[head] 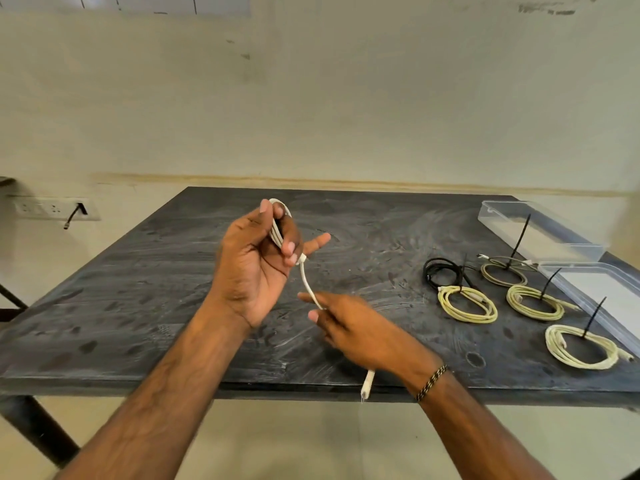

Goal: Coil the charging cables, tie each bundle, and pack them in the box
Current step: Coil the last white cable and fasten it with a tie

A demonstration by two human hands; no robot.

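Head camera, looking down over two bare forearms at a dark table (173, 289). The left hand (258, 268) is raised above the tabletop, fingers curled around a small coil of white cable (277, 221), with the loops standing upright in its grip. A loose tail of the same cable drops from the coil down to the right hand (349, 327), which seems to pinch it between thumb and forefinger; the exact hold is partly hidden. The cable's plug end (367, 384) hangs below the right wrist, past the table's front edge. A beaded bracelet (431, 382) circles that wrist.

To the right lie five finished bundles: one black coil (445, 271) and four pale coils (467, 304), each with a black zip tie (521, 237) around it, most tails sticking up. Just beyond them sit two clear plastic trays, likely the box (588, 299) and its lid (540, 233); neither holds a bundle yet.

Risks, as I judge them: the loops could spring open if the left grip loosens while the last tail is wound, and the dangling plug could catch on the table edge and tug the coil out of shape.

The tabletop is dark, scuffed and streaked with pale smears. Behind it is a stained cream wall, with a socket strip (52, 207) at the left holding one black plug.
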